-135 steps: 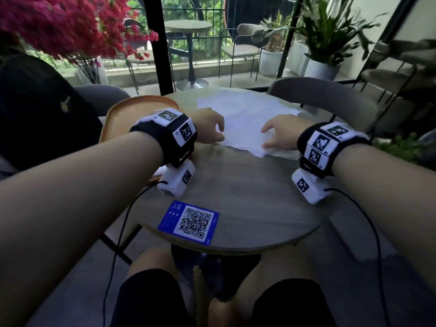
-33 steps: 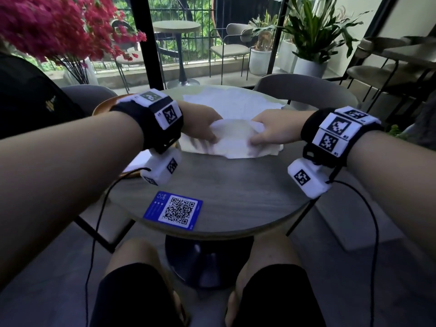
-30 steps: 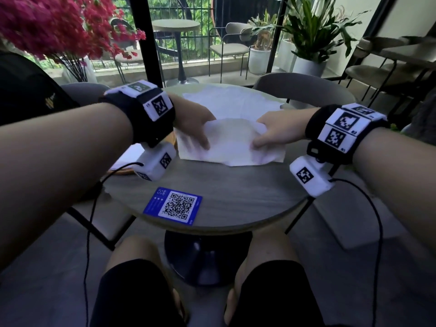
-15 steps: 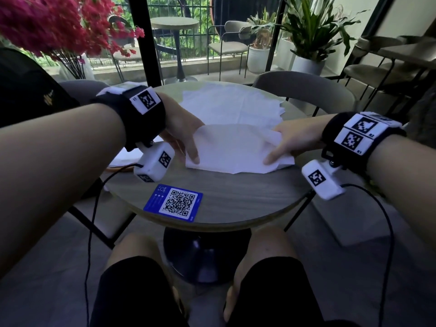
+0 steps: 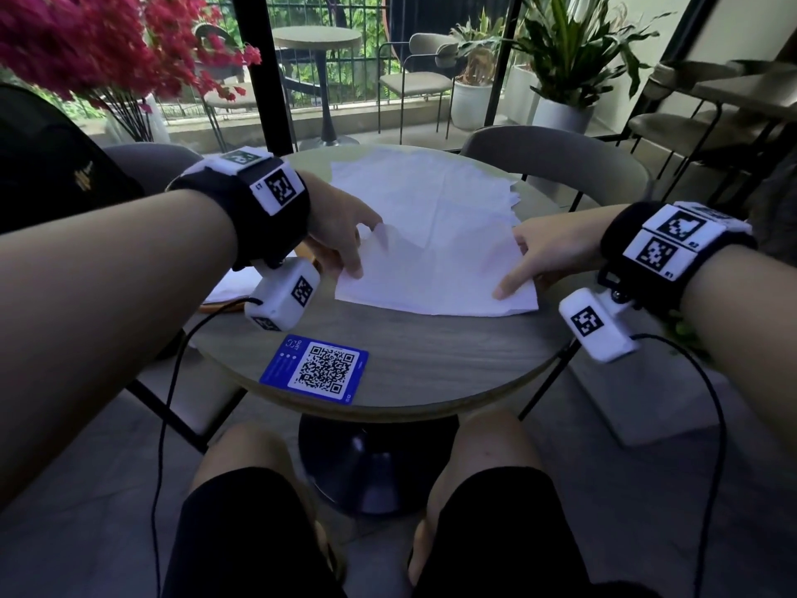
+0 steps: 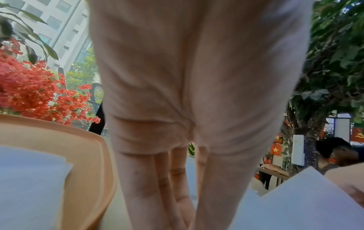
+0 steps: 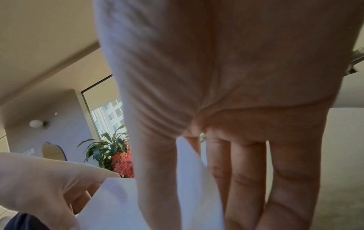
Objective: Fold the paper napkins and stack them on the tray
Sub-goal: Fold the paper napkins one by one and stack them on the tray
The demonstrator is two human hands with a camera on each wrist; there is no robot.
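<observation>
A white napkin (image 5: pixel 435 274), folded once, lies on the round table (image 5: pixel 431 351) in front of me. My left hand (image 5: pixel 345 239) is at its left edge with the fingers (image 6: pixel 157 186) straight down on the table. The thumb (image 6: pixel 346 180) props up the napkin's far left corner (image 6: pixel 295 199). My right hand (image 5: pixel 539 256) holds the right edge. Its index finger (image 5: pixel 504 290) lies on top, and the paper (image 7: pixel 189 179) passes between it and the other fingers. Several unfolded napkins (image 5: pixel 422 187) lie spread behind. The orange tray (image 6: pixel 88 155) sits left of my left hand and holds folded napkins (image 6: pixel 29 179). My wrist hides most of the tray in the head view.
A blue QR card (image 5: pixel 317 368) lies near the table's front edge. A grey chair (image 5: pixel 556 157) stands behind the table and another chair (image 5: pixel 142 161) at the far left. Red flowers (image 5: pixel 95 41) hang over the left. Cables hang from both wrist cameras.
Over the last second both hands slid outward across the folded napkin, flattening it. Now the left thumb has raised the far left corner and the right fingers have taken the right edge.
</observation>
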